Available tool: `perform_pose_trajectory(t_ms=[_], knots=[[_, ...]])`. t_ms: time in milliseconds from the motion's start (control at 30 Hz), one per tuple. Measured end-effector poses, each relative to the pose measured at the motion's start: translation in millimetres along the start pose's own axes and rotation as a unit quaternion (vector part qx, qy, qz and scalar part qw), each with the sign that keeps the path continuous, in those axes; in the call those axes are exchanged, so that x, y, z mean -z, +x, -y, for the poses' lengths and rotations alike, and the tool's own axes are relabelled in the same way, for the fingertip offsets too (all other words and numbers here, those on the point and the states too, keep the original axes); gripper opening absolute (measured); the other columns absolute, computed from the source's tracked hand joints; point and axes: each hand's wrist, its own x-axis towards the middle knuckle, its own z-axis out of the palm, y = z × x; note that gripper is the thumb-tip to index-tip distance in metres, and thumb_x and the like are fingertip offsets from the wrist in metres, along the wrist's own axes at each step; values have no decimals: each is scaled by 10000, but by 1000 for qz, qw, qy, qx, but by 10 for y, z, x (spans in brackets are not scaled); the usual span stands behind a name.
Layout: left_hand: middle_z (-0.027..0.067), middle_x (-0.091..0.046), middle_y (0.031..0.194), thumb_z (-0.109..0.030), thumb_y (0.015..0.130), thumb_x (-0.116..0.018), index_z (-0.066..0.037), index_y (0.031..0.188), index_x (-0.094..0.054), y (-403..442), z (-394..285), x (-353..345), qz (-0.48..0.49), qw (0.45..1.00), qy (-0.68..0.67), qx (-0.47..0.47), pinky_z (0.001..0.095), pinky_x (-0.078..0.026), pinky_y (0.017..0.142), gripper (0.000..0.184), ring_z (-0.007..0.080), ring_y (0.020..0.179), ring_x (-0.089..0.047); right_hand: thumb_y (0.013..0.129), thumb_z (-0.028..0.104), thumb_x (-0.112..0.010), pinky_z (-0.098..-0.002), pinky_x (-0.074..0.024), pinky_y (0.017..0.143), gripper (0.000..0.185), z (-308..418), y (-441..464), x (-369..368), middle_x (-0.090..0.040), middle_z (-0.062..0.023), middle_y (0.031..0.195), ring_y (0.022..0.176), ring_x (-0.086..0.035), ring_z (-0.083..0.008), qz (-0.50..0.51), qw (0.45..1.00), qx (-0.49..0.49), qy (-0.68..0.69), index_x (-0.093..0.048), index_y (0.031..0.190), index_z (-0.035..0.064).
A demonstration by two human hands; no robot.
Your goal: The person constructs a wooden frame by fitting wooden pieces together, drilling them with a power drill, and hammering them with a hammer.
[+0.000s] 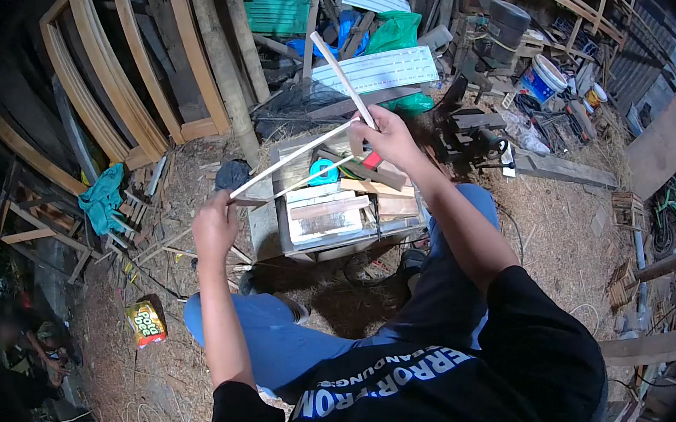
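Note:
My left hand point(215, 228) is closed on the near end of a thin pale wooden strip point(293, 159), which slants up to the right. The strip's far end reaches the fingers of my right hand point(388, 138); whether they pinch it too I cannot tell. A second wooden stick point(337, 68) is gripped in my right hand and points up and left. Below both hands stands a low worktable point(322, 254). On it lie a teal tape measure point(322, 172), a short wood block point(328, 209) and several offcuts. Something red point(371, 160) shows beside my right hand.
Wooden frames point(101, 79) lean at the upper left. A teal cloth point(102, 199) and a snack bag point(146, 323) lie on the left. A white-and-blue bucket point(542, 80) and a long beam point(563, 169) are on the right. Another person point(41, 349) sits at the far left.

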Motion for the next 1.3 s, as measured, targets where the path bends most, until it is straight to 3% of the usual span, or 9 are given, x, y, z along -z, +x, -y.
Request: perform_pose_trajectory(t_ms=[200, 400, 533, 767, 933, 1033, 1067, 1200, 1300], knots=[[143, -689, 843, -143, 820, -692, -73, 959, -660, 337, -90, 476, -10, 996, 42, -78, 462, -496, 794, 159, 363, 857, -651, 965, 174, -660, -233, -450, 651, 173, -18, 60, -27, -636, 4, 838, 724, -564, -61, -65, 998, -6, -16, -622, 1080, 50], [151, -696, 838, -187, 830, -698, -73, 944, -670, 510, -267, 709, 66, 996, 29, -59, 477, -516, 747, 163, 358, 851, -666, 974, 182, -652, -237, -421, 597, 158, 88, -35, -78, -611, 22, 825, 671, -519, -56, -29, 997, -51, 48, -606, 1076, 71], [157, -694, 845, -231, 864, -697, -74, 956, -663, 532, -453, 769, 108, 993, -6, -53, 475, -520, 713, 186, 360, 842, -670, 1003, 182, -623, -219, -346, 500, 105, 92, -121, -151, -501, 53, 738, 603, -448, -32, 16, 986, -72, 148, -578, 1050, 100], [141, -689, 939, -265, 947, -613, -91, 996, -662, 584, -758, 529, 58, 988, -32, -136, 479, -522, 721, 188, 379, 870, -665, 1019, 206, -608, -221, -316, 442, 127, 44, -235, -286, -456, 51, 705, 503, -403, -48, 36, 980, -100, 167, -551, 1050, 96], [156, -695, 985, -227, 944, -623, -78, 1036, -682, 578, -760, 552, 93, 989, -39, -111, 466, -528, 757, 185, 388, 906, -663, 1022, 226, -587, -231, -292, 444, 147, 0, -155, -66, -471, 36, 710, 502, -390, -57, 26, 967, -179, 182, -525, 1094, 113], [131, -687, 940, -247, 945, -618, -99, 1001, -673, 547, -648, 527, 66, 990, -28, -121, 471, -527, 710, 167, 373, 864, -662, 983, 191, -598, -243, -306, 455, 185, -266, -24, 191, -460, 37, 715, 537, -398, -58, -38, 978, -197, 48, -513, 1119, 100], [130, -688, 936, -242, 944, -620, -98, 997, -673, 548, -657, 565, 65, 990, -26, -121, 472, -527, 707, 163, 373, 860, -663, 908, 159, -636, -371, -510, 737, 333, -573, 68, 345, -670, -123, 923, 806, -639, -236, -31, 980, -168, -101, -576, 1216, 46], [127, -690, 918, -227, 941, -621, -91, 983, -672, 555, -630, 600, 65, 991, -28, -116, 475, -524, 696, 152, 376, 839, -663, 850, 45, -566, -443, -487, 960, 399, -1002, 168, 468, -656, -249, 1208, 1151, -626, -379, 102, 911, -145, -372, -633, 1244, 46], [132, -691, 912, -214, 937, -627, -85, 974, -672, 557, -637, 631, 69, 991, -29, -107, 472, -521, 691, 141, 376, 828, -664, 797, -16, -536, -427, -493, 923, 391, -1233, 163, 237, -665, -283, 1111, 1063, -654, -383, 67, 926, -104, -356, -624, 1178, -24]])
